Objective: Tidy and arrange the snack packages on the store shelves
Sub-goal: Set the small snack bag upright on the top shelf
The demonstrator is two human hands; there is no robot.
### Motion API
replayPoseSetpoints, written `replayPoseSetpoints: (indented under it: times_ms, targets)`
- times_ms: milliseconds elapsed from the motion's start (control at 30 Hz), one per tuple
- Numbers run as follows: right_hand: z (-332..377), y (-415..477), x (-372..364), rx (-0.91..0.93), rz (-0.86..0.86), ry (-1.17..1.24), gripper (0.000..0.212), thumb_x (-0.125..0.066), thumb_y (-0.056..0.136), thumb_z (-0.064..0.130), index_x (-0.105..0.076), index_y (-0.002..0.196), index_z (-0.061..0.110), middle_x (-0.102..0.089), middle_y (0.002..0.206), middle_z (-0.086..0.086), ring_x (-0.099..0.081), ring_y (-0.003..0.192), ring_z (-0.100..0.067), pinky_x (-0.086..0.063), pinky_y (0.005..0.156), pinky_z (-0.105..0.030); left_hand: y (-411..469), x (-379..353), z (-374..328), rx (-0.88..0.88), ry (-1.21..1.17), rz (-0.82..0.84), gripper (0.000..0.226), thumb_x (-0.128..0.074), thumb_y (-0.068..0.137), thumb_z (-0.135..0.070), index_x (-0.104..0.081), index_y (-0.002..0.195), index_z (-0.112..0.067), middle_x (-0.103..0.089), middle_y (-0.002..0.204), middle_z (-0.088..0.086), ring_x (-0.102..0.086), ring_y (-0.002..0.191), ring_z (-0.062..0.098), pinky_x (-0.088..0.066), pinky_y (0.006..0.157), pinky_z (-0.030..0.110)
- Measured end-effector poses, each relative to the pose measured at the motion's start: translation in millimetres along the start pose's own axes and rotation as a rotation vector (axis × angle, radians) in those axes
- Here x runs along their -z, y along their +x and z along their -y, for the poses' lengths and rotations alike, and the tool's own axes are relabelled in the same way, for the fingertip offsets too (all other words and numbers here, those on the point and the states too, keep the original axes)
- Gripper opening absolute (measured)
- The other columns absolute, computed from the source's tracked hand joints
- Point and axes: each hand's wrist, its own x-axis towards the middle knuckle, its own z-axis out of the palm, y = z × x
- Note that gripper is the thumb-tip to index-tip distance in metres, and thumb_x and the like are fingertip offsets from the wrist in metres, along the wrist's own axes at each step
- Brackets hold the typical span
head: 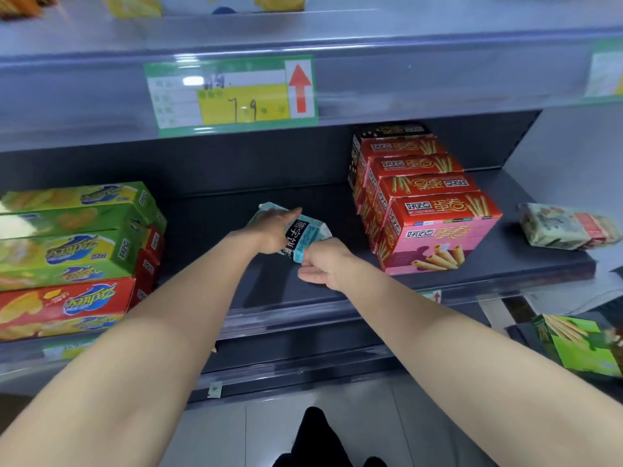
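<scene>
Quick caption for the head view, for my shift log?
Left hand rests on and right hand pinches a teal snack packet on the dark shelf beside pink boxes.

Pale blue snack packet [305, 235], tilted
We see it under our left fingers [286, 214], its near corner pinched by our right fingers [312, 262]; pink stick-biscuit boxes [435, 227] stand right of them, green cracker boxes [77, 227] left.

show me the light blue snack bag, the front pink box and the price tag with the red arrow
light blue snack bag [301, 237]: head view, on its dark label panel
front pink box [438, 246]: head view, middle of its front face
price tag [242, 102]: head view, on its yellow price area
</scene>
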Motion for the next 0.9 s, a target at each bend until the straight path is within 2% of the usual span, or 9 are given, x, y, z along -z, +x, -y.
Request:
replayPoseSetpoints:
  times_ms: [100,200,300,400,500,633,700,800,900]
  targets:
    - [1.2,9.9,-0.5,0.088,-0.149,0.013,0.035,-0.044,0.093,0.0,-0.047,0.128,0.002,-0.058,0.118,-0.016,-0.056,0.084,-0.021,-0.051,0.089,-0.035,5.8,9.8,7.0,0.093,0.066,-0.008,0.073,-0.053,0.091,-0.025,-0.012,0.151,-0.022,-0.034,0.148,0.008,-0.034,0.133,0.033,-0.035,0.106,0.041]
    - [1.2,7.2,-4.7,0.042,-0.088,0.014,0.033,-0.048,0.092,-0.001,-0.051,0.125,-0.001,-0.059,0.094,-0.011,-0.055,0.084,-0.018,-0.05,0.093,-0.032,1.2,15.5,11.0,0.211,0.06,-0.029,0.049,-0.054,0.091,-0.033,-0.042,0.134,-0.011,-0.049,0.131,0.014,-0.048,0.119,0.031,-0.043,0.089,0.036]
    - [0.6,-2.2,-14.6,-0.022,0.022,-0.02,0.03,-0.05,0.093,0.001,-0.054,0.122,0.0,-0.059,0.1,-0.011,-0.057,0.111,-0.027,-0.049,0.095,-0.033,-8.4,10.3,12.3,0.268,0.023,-0.11,0.049,-0.057,0.089,-0.038,-0.045,0.128,-0.012,-0.033,0.136,0.017,-0.033,0.126,0.035,-0.036,0.1,0.044]
    - [-1.8,-5.6,-24.6,-0.042,0.073,0.009,0.029,-0.048,0.094,0.003,-0.052,0.122,0.006,-0.056,0.123,-0.013,-0.052,0.117,-0.03,-0.047,0.093,-0.036,-18.7,3.6,16.3,0.299,-0.287,-0.081,0.057,-0.066,0.085,-0.027,-0.037,0.129,-0.004,-0.046,0.129,0.015,-0.049,0.117,0.032,-0.046,0.094,0.04]
    - [-0.6,-10.4,-24.6,-0.05,0.069,0.052,0.018,-0.043,0.094,-0.001,-0.054,0.106,0.006,-0.058,0.088,-0.01,-0.057,0.095,-0.025,-0.047,0.094,-0.038,-35.2,-0.6,18.0,0.353,-0.577,-0.107,0.051,-0.069,0.082,-0.013,-0.042,0.123,-0.001,-0.057,0.117,0.013,-0.059,0.101,0.026,-0.052,0.078,0.034]
    - [-6.5,-28.1,-13.9,-0.023,0.052,0.043,0.017,-0.041,0.094,-0.003,-0.055,0.098,0.005,-0.055,0.078,-0.009,-0.061,0.077,-0.024,-0.052,0.083,-0.038,-65.4,-13.9,9.8,0.356,-0.802,-0.129,0.02,-0.062,0.083,0.003,-0.062,0.103,0.003,-0.065,0.108,0.017,-0.059,0.078,0.018,-0.048,0.051,0.02]
    - [-10.6,-40.1,-10.1,-0.001,0.055,0.052,0.015,-0.042,0.093,-0.004,-0.053,0.092,0.006,-0.057,0.08,-0.009,-0.058,0.067,-0.02,-0.052,0.066,-0.034,-79.4,-18.1,5.9,0.367,-0.862,-0.2,0.02,-0.062,0.081,0.007,-0.063,0.1,0.002,-0.066,0.104,0.019,-0.06,0.081,0.021,-0.052,0.059,0.026]
    - [-17.7,-52.3,-7.3,0.078,0.017,-0.003,0.017,-0.047,0.09,-0.003,-0.052,0.079,0.009,-0.065,0.101,-0.017,-0.065,0.082,-0.027,-0.055,0.079,-0.042,-102.4,-19.9,-4.2,0.426,-0.904,-0.296,0.015,-0.067,0.075,0.009,-0.067,0.087,0.0,-0.069,0.095,0.018,-0.064,0.08,0.025,-0.056,0.073,0.035]
    - [-26.4,-72.5,-1.2,0.157,-0.063,-0.07,0.006,-0.053,0.086,0.003,-0.059,0.086,0.004,-0.068,0.104,-0.017,-0.068,0.093,-0.029,-0.055,0.083,-0.041,-128.4,-21.5,-18.8,0.46,-0.968,-0.377,0.009,-0.069,0.077,0.004,-0.067,0.071,-0.003,-0.071,0.088,0.02,-0.07,0.082,0.031,-0.058,0.078,0.048]
